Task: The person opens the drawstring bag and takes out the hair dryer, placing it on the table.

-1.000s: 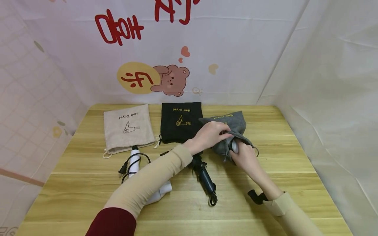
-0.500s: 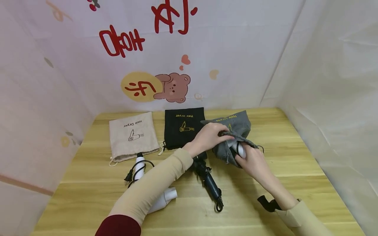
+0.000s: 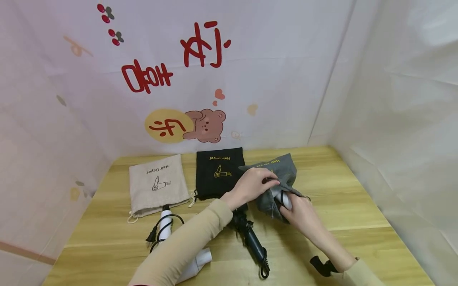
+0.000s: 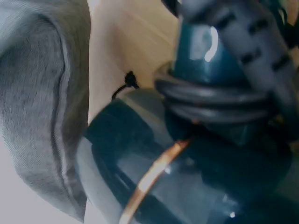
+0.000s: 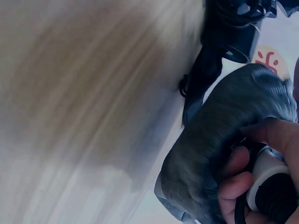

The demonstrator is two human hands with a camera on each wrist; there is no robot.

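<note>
In the head view my left hand (image 3: 252,184) pinches the rim of a grey drawstring bag (image 3: 288,171) marked "Hair Dryer". My right hand (image 3: 302,214) is at the bag's mouth and holds a white hair dryer (image 3: 286,200), most of it hidden inside the cloth. The right wrist view has my fingers (image 5: 236,189) curled round its pale handle (image 5: 271,172), with black at the end, beside the grey cloth (image 5: 201,149). Below my left wrist lies a dark hair dryer (image 3: 255,242); its glossy body (image 4: 140,144) and coiled cord fill much of the left wrist view.
A black bag (image 3: 218,182) and a beige bag (image 3: 157,180) lie flat at the back of the wooden table (image 3: 343,190). Another white hair dryer (image 3: 195,264) with a black cord lies partly under my left sleeve. Printed cloth walls enclose the back and sides.
The head view has tilted up, so everything sits lower in it. Both hands stay at the grey bag's mouth, with little visible change in their holds.
</note>
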